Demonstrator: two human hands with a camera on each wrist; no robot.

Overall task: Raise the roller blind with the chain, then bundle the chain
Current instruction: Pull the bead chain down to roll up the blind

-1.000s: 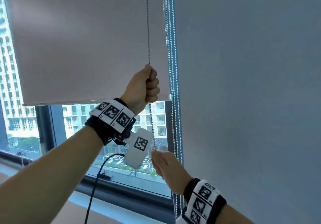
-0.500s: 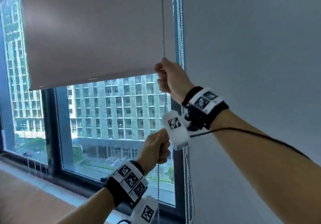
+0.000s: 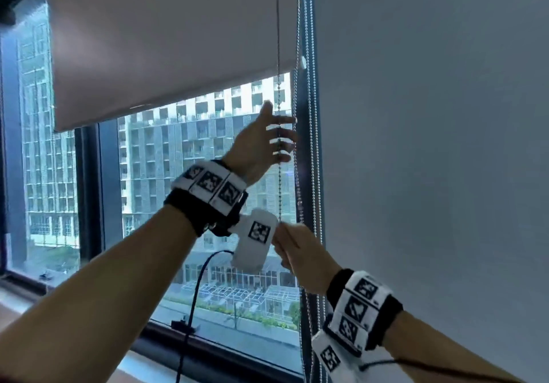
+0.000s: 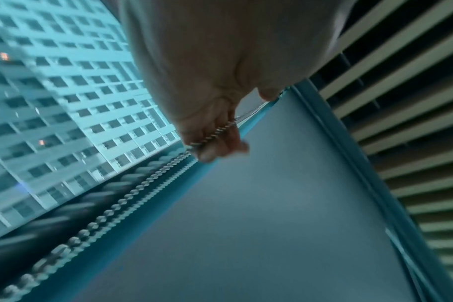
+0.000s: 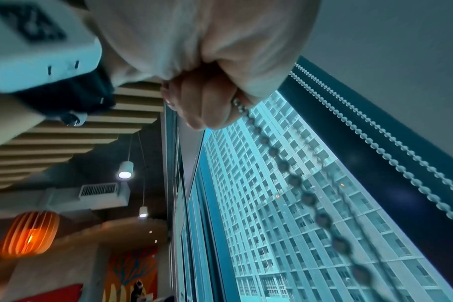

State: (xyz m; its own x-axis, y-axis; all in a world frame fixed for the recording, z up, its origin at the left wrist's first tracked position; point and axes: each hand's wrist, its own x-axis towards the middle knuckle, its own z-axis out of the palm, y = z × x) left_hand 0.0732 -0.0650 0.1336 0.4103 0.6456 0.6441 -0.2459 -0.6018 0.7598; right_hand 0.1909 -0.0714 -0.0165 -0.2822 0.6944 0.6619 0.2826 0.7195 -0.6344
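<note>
So right now my left hand (image 3: pixel 261 142) is up high with the fingers spread and straight, reaching across the dark metal ball chain (image 3: pixel 279 91) that hangs down in front of the window (image 3: pixel 208 151). From the head view the fingers sit around the chain without closing. The left wrist view (image 4: pixel 215 130) is blurry but shows beads lying across my fingertips, so it's touching, not really grabbed.

My right hand (image 3: pixel 300 252) is lower down, just past the white tagged camera block (image 3: pixel 255 243) on my left wrist, and it's clenched on the same chain. You can see it clearly in the right wrist view (image 5: pixel 215 98), where the beads come out from between my curled fingers and thumb and run off toward the glass.

The pale grey roller blind (image 3: pixel 166 35) is partway up, its bottom bar (image 3: pixel 178 97) above my left hand, with the apartment block (image 3: pixel 166 157) outside showing below it. A pair of white bead chains (image 3: pixel 309 145) hangs along the dark window frame (image 3: pixel 303 174) right beside the one I'm holding, next to a second lowered grey blind (image 3: pixel 430 145) on the right. A black cable (image 3: pixel 193 302) dangles from my left wrist gear.
</note>
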